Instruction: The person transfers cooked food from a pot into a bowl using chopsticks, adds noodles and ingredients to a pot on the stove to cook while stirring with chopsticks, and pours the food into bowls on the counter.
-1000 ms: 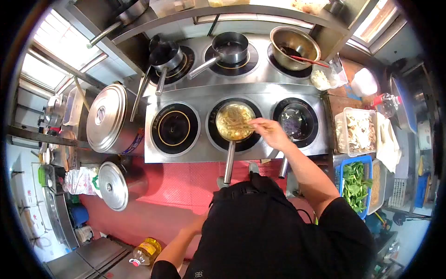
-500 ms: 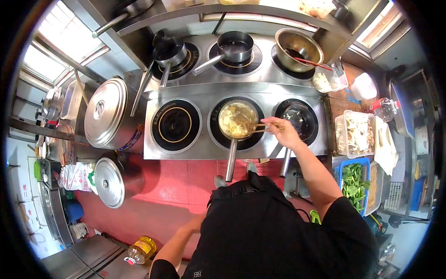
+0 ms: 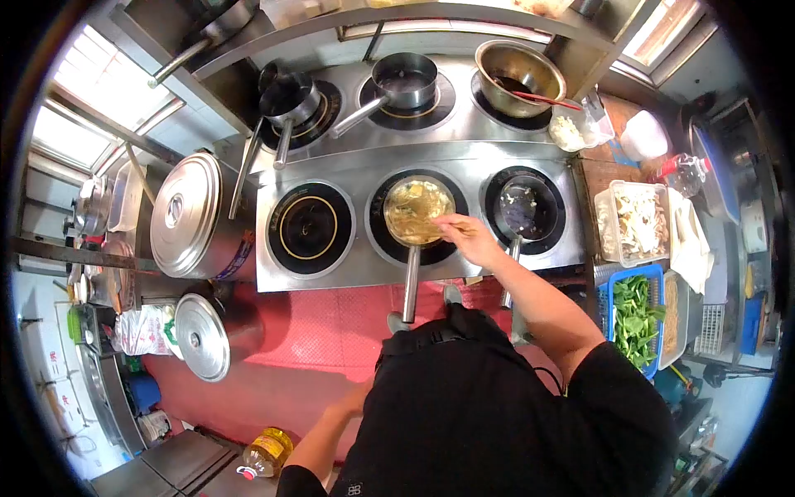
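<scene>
My right hand [image 3: 465, 237] is pinched around wooden chopsticks [image 3: 433, 219], above the right rim of a saucepan. That saucepan [image 3: 411, 286] sits on the front middle burner with its handle towards me. Pale yellowish food in broth [image 3: 418, 203] fills it; the chopstick tips are hard to make out there. Low beside my body hangs my left hand [image 3: 358, 399], its fingers hidden. A dark pan [image 3: 530, 211] with a few pale bits inside stands on the front right burner.
Two saucepans [image 3: 404, 83] and a metal bowl [image 3: 522, 70] occupy the back burners. Large lidded pots [image 3: 186, 214] stand left. On the right are a tub of sliced pale food [image 3: 638, 219] and a blue basket [image 3: 609, 319] of greens. An oil bottle [image 3: 269, 451] is behind left.
My right hand has moved left and closer to the saucepan, with the chopsticks lower into the food. The food has shifted, showing more broth. The camera view has turned slightly.
</scene>
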`<state>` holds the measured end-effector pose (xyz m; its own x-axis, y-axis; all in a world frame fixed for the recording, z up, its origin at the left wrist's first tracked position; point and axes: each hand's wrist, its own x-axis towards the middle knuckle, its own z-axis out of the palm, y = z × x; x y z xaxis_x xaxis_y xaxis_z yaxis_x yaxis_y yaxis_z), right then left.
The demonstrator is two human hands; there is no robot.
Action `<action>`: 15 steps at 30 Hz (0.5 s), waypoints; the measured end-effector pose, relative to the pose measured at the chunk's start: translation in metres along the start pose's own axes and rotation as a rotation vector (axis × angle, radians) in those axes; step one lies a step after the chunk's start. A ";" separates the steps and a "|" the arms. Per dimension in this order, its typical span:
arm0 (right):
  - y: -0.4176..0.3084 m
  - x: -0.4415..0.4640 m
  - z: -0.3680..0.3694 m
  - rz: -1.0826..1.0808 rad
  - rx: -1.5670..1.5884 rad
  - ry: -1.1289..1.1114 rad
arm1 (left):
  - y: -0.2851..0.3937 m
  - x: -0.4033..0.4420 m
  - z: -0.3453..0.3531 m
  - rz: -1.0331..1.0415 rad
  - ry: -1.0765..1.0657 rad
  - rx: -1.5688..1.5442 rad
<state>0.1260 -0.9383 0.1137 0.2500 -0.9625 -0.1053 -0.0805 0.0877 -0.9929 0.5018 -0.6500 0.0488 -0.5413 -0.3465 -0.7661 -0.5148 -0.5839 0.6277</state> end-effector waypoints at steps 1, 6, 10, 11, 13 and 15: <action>-0.005 -0.006 -0.014 0.000 -0.001 -0.004 | 0.016 -0.007 0.001 -0.100 0.011 0.005; -0.030 -0.018 -0.058 0.097 -0.013 0.180 | 0.052 -0.025 0.006 -0.148 0.037 -0.101; -0.015 0.007 -0.010 -0.055 0.048 0.092 | 0.122 -0.046 0.002 -0.163 0.026 -0.019; -0.017 0.018 0.001 -0.108 -0.105 0.087 | 0.147 -0.052 0.002 -0.218 0.025 0.038; -0.014 0.033 -0.002 -0.158 -0.257 0.086 | 0.186 -0.061 0.003 -0.277 0.015 0.110; -0.009 0.052 -0.016 -0.302 -0.333 0.326 | 0.169 -0.055 0.005 -0.281 0.010 0.119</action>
<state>0.1246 -0.9936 0.1178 0.0019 -0.9666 0.2563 -0.3652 -0.2392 -0.8997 0.4418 -0.7262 0.1980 -0.3608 -0.1909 -0.9129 -0.7183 -0.5675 0.4026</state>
